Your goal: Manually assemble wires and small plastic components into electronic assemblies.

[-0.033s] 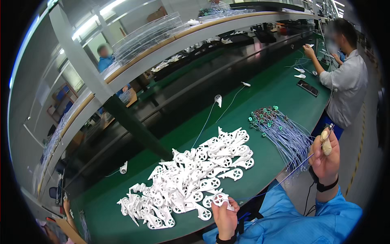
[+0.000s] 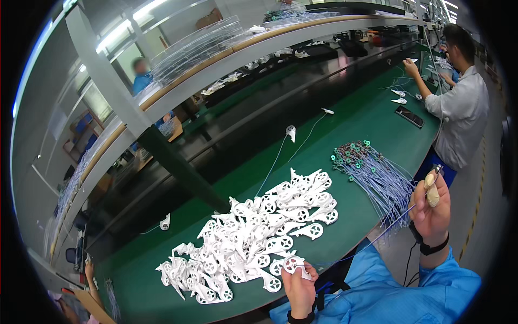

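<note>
Workstation seen from above the wearer's head. The left hand [image 2: 298, 286] pinches one white plastic part [image 2: 294, 264] at the near edge of the green desk [image 2: 372, 129], fingers closed on it, just beside the heap of white parts [image 2: 253, 237] that spreads away up and to the left. The right hand [image 2: 431, 208] is raised off the desk, well apart from the left, and is closed round a pale-handled tool [image 2: 431, 189] held roughly upright. A thin blue wire [image 2: 367, 247] runs slantwise between the two hands, its long axis rising from the held part toward the right hand. The bundle of blue wires [image 2: 377, 181] with green ring ends lies near the right hand, fanning toward the desk's far side. A co-worker in grey [image 2: 458, 113] stands further along the desk.
</note>
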Demonstrator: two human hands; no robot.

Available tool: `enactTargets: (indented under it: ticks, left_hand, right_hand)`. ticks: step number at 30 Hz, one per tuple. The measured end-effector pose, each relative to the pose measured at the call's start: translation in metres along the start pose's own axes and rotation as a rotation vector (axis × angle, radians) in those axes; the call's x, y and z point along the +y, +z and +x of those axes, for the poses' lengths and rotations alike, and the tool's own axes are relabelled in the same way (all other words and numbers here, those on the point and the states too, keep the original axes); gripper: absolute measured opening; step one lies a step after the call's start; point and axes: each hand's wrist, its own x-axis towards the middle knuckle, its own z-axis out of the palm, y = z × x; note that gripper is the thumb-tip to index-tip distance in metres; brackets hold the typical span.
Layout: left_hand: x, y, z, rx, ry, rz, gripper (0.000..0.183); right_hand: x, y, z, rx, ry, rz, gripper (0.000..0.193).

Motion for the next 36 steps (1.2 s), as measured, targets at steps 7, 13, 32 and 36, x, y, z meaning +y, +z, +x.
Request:
enactTargets:
  ticks: [7, 13, 32, 36]
  left_hand:
    - [0.004, 0.001, -0.012, 0.056, 0.139, 0.351, 0.013]
    - [0.037, 0.006, -0.101, 0.320, 0.306, 0.548, 0.025]
    - [0.016, -0.022, -0.107, 0.327, 0.016, 0.283, 0.020]
    - [0.017, -0.031, -0.096, 0.320, -0.045, 0.251, 0.017]
  right_hand:
    - [0.021, 0.017, -0.006, -0.049, 0.099, 0.137, 0.029]
    - [0.071, 0.037, -0.038, -0.170, 0.405, 0.626, 0.026]
    - [0.171, 0.065, -0.128, -0.956, 0.932, 0.015, 0.021]
    - [0.183, 0.078, -0.053, -1.208, 0.868, -0.333, 0.036]
